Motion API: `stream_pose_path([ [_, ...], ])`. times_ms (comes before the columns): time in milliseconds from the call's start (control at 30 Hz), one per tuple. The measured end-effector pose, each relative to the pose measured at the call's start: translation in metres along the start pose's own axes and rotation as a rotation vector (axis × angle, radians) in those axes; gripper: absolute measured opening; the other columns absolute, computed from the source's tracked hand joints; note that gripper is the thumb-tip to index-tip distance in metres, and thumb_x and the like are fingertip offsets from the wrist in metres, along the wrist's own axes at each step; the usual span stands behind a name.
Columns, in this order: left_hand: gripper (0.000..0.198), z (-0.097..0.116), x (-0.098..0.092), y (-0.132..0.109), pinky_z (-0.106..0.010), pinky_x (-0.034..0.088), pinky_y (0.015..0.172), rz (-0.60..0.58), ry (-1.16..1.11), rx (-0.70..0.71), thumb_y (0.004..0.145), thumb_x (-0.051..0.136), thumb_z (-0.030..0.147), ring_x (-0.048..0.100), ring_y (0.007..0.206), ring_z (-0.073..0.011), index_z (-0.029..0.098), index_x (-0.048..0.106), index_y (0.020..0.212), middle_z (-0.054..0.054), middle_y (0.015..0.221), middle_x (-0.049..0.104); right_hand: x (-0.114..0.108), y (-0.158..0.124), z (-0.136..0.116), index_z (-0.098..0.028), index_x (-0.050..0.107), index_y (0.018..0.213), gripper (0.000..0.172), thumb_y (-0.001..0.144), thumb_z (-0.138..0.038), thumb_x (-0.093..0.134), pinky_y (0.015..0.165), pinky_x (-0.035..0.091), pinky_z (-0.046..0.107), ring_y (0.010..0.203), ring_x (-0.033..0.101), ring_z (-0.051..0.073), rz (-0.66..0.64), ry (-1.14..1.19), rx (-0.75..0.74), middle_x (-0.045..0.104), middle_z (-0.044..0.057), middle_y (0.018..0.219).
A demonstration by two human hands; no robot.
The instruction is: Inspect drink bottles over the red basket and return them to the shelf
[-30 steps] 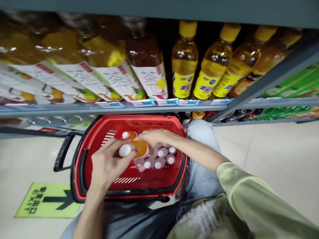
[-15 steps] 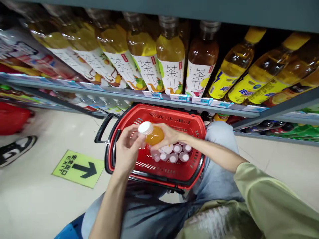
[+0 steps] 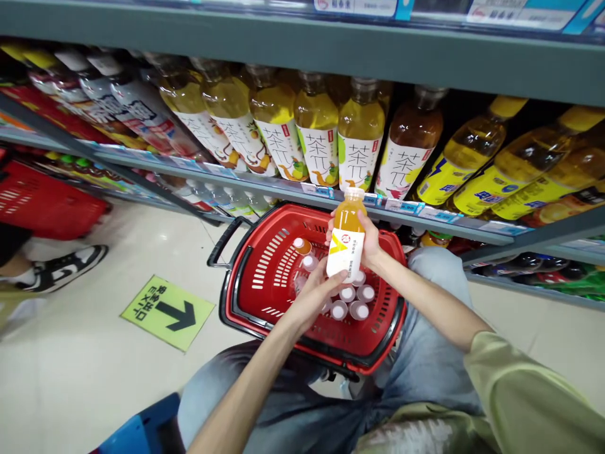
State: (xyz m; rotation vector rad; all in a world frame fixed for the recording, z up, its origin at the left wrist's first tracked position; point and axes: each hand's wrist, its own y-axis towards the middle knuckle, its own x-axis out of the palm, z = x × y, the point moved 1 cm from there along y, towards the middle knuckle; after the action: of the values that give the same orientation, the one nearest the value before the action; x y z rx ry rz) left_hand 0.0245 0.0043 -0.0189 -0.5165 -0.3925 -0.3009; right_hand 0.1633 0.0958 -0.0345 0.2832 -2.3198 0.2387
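I hold an orange drink bottle [image 3: 347, 243] with a white label and white cap upright above a red shopping basket [image 3: 265, 277]. My left hand [image 3: 314, 296] cups its base from below. Behind the bottle's upper part, my right hand [image 3: 371, 243] wraps round it. Several more white-capped bottles [image 3: 352, 302] stand in the basket under my hands. The basket sits on the floor in front of my knees, right below the shelf edge.
A grey shelf [image 3: 283, 183] carries rows of tea bottles [image 3: 321, 139] and yellow-capped bottles [image 3: 472, 151]. Another person's shoe [image 3: 63, 268] and a second red basket [image 3: 45, 202] are at left. A green EXIT arrow sticker [image 3: 167, 310] lies on the floor.
The bottle rose out of the basket and turned from tilted to upright, label facing me. My view swung up and left, showing more of the shelf.
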Motion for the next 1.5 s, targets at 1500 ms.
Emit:
stream_pose_path([
  [1500,0.053,0.013,-0.026,-0.008,-0.042,0.055,0.088,0.554,1.039,0.94,0.064,0.085,0.027,0.063,0.101,-0.0268,0.019,0.067,0.114,-0.006,0.104,0.06,0.007,0.003,-0.026,-0.023,0.06,0.085,0.023,0.082,-0.038,0.077,0.081,0.065,0.042,0.076,0.073,0.02,0.138,0.301,-0.008,0.073,-0.001,0.08],
])
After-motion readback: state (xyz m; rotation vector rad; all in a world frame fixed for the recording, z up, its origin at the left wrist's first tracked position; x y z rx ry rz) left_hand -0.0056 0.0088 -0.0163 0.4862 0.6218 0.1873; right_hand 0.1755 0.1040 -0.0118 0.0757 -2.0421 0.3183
